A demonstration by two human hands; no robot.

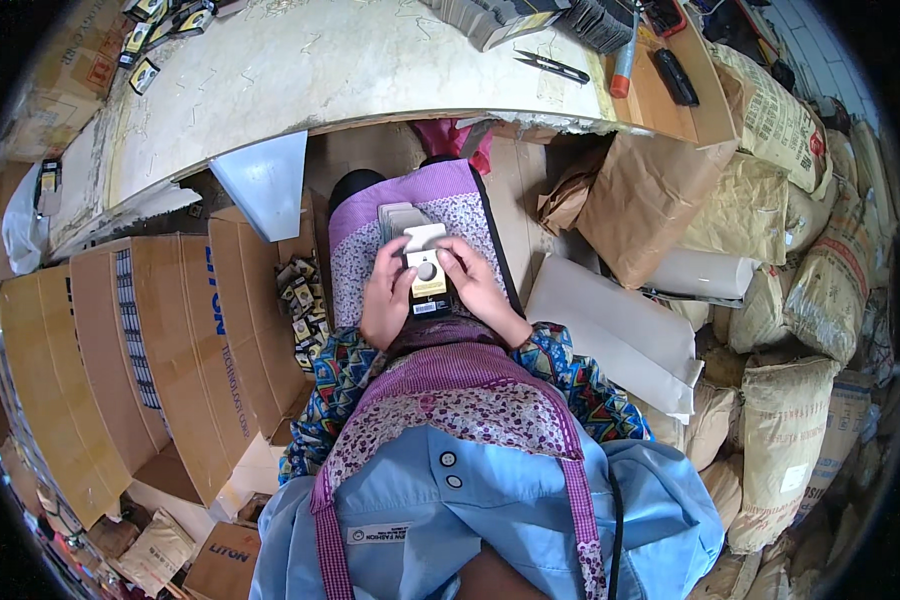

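Observation:
My left hand point(384, 298) and my right hand point(478, 290) meet over my lap, fingers closed on the two sides of a small black, white and yellow packaging box point(430, 290). A grey round spot shows on its upper part. At its top end a pale flap or card point(425, 236) stands out between my fingertips; whether it belongs to the box I cannot tell. Just beyond lies a fanned stack of flat greyish pieces point(397, 217), resting on the purple flowered apron point(355, 265) across my knees.
On the left, an open cardboard carton point(255, 330) holds several small black and yellow boxes point(302, 300). Ahead runs a worn white worktable point(390, 70) bearing thread snips point(552, 66), an orange-tipped tool point(623, 75) and stacked grey cards point(490, 20). Stuffed sacks point(785, 430) crowd the right.

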